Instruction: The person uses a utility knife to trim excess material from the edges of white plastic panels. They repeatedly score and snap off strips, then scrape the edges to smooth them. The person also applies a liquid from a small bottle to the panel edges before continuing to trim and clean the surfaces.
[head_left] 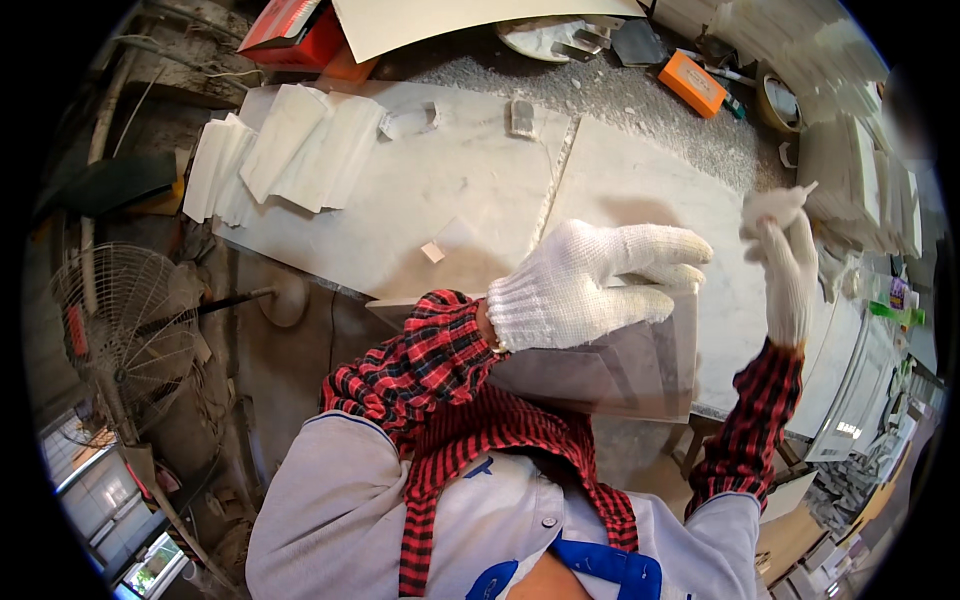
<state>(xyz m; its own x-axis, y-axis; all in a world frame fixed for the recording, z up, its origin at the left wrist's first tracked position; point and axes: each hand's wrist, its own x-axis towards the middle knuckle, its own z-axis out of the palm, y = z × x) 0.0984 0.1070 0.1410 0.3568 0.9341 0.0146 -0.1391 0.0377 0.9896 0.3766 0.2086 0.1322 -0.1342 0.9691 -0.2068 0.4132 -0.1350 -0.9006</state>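
Curving over the upper edge of a glossy grey panel (640,380) near the torso, the gloved left hand (600,285) has thumb and fingers parted; whether it grips that edge cannot be told. The gloved right hand (788,275), raised over the right side of the worktop, closes its fingertips around a blurred white nozzle-tipped container (775,207). Pale veined marble slabs (465,160) form the work surface, split by a dusty seam (560,170). White tile strips (315,150) lie fanned at its left end, and a small pale chip (432,252) sits near the front edge. Beyond spreads a gritty grey ledge (450,75) bearing an orange box (692,84). White tiles (845,170) stand stacked at right; a wire-caged fan (120,320) stands at left among dusty clutter.
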